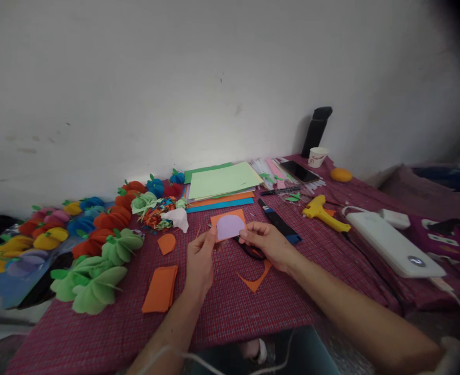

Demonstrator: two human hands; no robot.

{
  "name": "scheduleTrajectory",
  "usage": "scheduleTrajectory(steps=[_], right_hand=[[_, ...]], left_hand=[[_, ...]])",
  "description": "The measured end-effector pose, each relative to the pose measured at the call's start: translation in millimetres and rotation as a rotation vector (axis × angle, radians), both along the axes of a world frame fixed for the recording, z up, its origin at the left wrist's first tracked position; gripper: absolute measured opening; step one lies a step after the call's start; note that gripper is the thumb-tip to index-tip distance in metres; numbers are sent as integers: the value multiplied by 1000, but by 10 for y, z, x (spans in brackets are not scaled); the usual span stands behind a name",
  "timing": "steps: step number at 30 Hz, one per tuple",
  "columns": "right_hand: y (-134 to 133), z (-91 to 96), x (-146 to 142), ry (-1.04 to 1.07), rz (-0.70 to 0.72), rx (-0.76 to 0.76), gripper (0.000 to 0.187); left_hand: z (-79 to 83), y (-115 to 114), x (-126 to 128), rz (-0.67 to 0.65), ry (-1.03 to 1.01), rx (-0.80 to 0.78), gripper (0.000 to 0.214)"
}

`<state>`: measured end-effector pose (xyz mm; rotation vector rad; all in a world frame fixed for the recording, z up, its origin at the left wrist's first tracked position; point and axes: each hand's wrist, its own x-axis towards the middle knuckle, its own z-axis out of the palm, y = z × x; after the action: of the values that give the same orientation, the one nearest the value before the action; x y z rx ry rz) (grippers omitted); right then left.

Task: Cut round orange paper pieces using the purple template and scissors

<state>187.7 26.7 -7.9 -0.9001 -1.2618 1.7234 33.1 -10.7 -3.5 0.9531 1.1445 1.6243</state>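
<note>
My left hand (201, 256) pinches the left side of a small orange paper piece (238, 212). A rounded lilac paper shape (230, 226) lies flat against its face. At the right edge of both papers, my right hand (266, 240) grips with thumb and fingers. Below the right hand, black-handled scissors (250, 251) rest on the cloth, partly hidden by it. An orange offcut (256, 281) with a curved edge lies nearby. Left of my left hand are a rounded orange cutout (167, 243) and a stack of orange paper rectangles (160, 289).
Colourful paper pumpkins (97, 245) crowd the left side, beside a heap of paper scraps (159, 214). Paper sheets (222, 179) lie at the back. Rightward are a black and blue cutter-like tool (278, 221), yellow glue gun (324, 213), white power bank (396, 242), phone (299, 171) and paper cup (317, 157).
</note>
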Motion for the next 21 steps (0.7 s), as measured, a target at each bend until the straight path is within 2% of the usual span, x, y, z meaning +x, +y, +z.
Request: scheduleTrajectory(steps=[8,13,21], right_hand=[[6,-20,1,-10,36,4,27],[15,-29,-1,-15,21,-6,26],[13,-13,-11,0,13,-35,25]], left_hand=[[-2,-43,-31,45,306,61,31],[-18,-42,-33,75,328,50,36],[-59,-20,-34,90,256,68,35]])
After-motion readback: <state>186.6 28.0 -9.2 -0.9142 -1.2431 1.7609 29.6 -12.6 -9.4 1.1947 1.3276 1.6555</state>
